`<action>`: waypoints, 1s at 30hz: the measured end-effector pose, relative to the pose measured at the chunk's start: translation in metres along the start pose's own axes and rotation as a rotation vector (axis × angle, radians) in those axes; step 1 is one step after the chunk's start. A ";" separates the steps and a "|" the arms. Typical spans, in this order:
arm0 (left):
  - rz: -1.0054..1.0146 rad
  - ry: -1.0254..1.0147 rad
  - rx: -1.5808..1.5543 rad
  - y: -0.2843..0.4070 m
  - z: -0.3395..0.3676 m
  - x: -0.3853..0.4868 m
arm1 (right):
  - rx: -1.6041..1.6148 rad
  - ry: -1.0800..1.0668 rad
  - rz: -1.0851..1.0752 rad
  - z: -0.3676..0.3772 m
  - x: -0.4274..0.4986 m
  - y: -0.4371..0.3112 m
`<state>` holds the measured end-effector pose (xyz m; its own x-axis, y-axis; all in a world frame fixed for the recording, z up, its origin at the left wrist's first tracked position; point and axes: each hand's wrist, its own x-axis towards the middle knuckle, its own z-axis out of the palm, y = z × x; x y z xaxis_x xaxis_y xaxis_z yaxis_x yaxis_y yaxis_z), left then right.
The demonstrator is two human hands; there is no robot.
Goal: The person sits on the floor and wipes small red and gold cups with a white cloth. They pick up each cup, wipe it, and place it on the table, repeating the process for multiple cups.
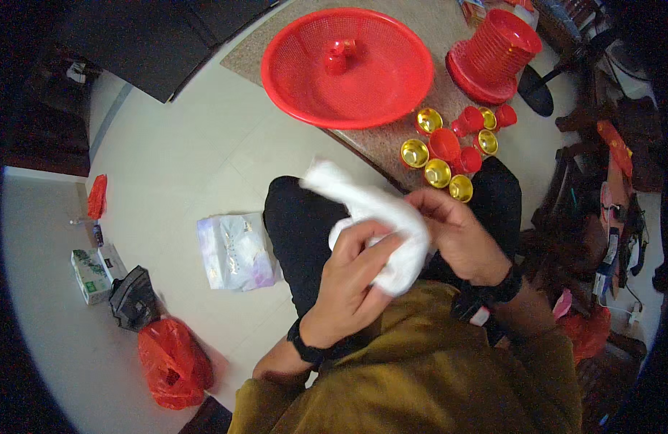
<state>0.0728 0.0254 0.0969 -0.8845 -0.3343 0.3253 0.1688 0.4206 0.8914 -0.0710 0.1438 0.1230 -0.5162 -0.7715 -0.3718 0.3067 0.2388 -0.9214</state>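
Note:
A crumpled white cloth [404,238] is bunched above my lap, slightly blurred. My left hand [350,276] grips it from the near left side, thumb and fingers pressed into the folds. At its right edge, the curled fingers of my right hand [456,233] pinch the cloth. Whether anything is wrapped inside is hidden. Just beyond my right hand, several small red cups with shiny gold insides, such as this gold-lined cup [437,173], stand on a speckled stone tabletop [361,142]. Among them are several all-red cups, one being a red cup [445,144].
A red plastic basket [306,97] on the tabletop holds a few small red pieces [336,59]. Right of it rises a ribbed red stack [502,46]. On the tiled floor lie a purple-white packet [239,252], a red plastic bag [171,363], a black bag [134,298] and a box [91,276].

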 end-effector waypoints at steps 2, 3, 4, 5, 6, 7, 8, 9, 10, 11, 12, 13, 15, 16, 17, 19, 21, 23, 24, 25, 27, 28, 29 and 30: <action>-0.028 -0.037 0.162 0.005 0.011 0.007 | 0.178 0.009 -0.109 0.002 -0.013 0.017; -0.063 0.020 0.033 0.004 0.014 0.009 | 0.224 0.026 -0.008 -0.001 -0.017 0.022; -0.222 0.004 -0.139 0.006 0.016 0.008 | 0.297 -0.099 -0.012 -0.009 -0.027 0.021; -0.384 -0.006 -0.314 0.008 0.019 0.006 | 0.288 -0.098 0.000 -0.012 -0.031 0.023; -0.409 -0.005 -0.409 0.011 0.024 0.001 | 0.286 -0.107 -0.003 -0.014 -0.034 0.023; -0.372 0.011 -0.387 0.013 0.028 -0.004 | 0.279 -0.107 -0.004 -0.015 -0.037 0.023; -0.334 0.030 -0.366 0.016 0.033 -0.009 | 0.354 -0.108 0.015 -0.017 -0.040 0.023; -0.293 0.050 -0.344 0.019 0.036 -0.013 | 0.403 -0.059 -0.032 -0.015 -0.042 0.024; -0.295 0.095 -0.424 0.022 0.039 -0.017 | 0.446 0.010 -0.063 -0.012 -0.043 0.025; -0.301 0.102 -0.300 0.023 0.037 -0.019 | 0.476 0.035 -0.128 -0.011 -0.046 0.027; -0.265 0.158 -0.267 0.024 0.039 -0.020 | 0.488 0.018 -0.033 -0.012 -0.047 0.029; -0.247 0.219 -0.228 0.025 0.041 -0.021 | 0.531 -0.083 0.036 -0.015 -0.051 0.030; -0.205 0.143 -0.075 0.026 0.040 -0.022 | 0.596 -0.289 0.151 -0.020 -0.059 0.033; -0.225 0.076 -0.060 0.028 0.040 -0.024 | 0.553 -0.287 0.194 -0.018 -0.063 0.035; -0.246 0.009 -0.045 0.030 0.041 -0.026 | 0.513 -0.252 0.085 -0.018 -0.067 0.037; -0.280 -0.092 -0.183 0.033 0.043 -0.029 | 0.354 -0.117 -0.061 -0.015 -0.073 0.039; -0.393 -0.197 -0.348 0.040 0.041 -0.034 | 0.054 -0.093 -0.222 -0.019 -0.080 0.039; -0.544 -0.175 -0.588 0.048 0.037 -0.042 | -0.263 -0.065 -0.470 -0.021 -0.089 0.040; -0.580 -0.147 -0.719 0.052 0.036 -0.046 | -0.419 -0.042 -0.605 -0.020 -0.093 0.041; -0.577 -0.117 -0.866 0.055 0.035 -0.050 | -0.462 -0.007 -0.685 -0.018 -0.098 0.041; -0.583 -0.173 -0.848 0.060 0.037 -0.056 | -0.555 0.068 -0.845 -0.013 -0.107 0.043; -0.569 -0.198 -0.766 0.063 0.039 -0.059 | -0.476 0.060 -0.866 -0.010 -0.109 0.044; -0.553 -0.224 -0.682 0.065 0.040 -0.062 | -0.421 0.048 -0.867 -0.005 -0.110 0.043; -0.462 -0.300 -0.614 0.067 0.039 -0.063 | -0.367 0.034 -0.869 -0.003 -0.112 0.042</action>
<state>0.1229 0.1079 0.1237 -0.9870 -0.0847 -0.1368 -0.1096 -0.2688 0.9569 -0.0027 0.2420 0.1255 -0.4700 -0.7504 0.4647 -0.4648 -0.2371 -0.8531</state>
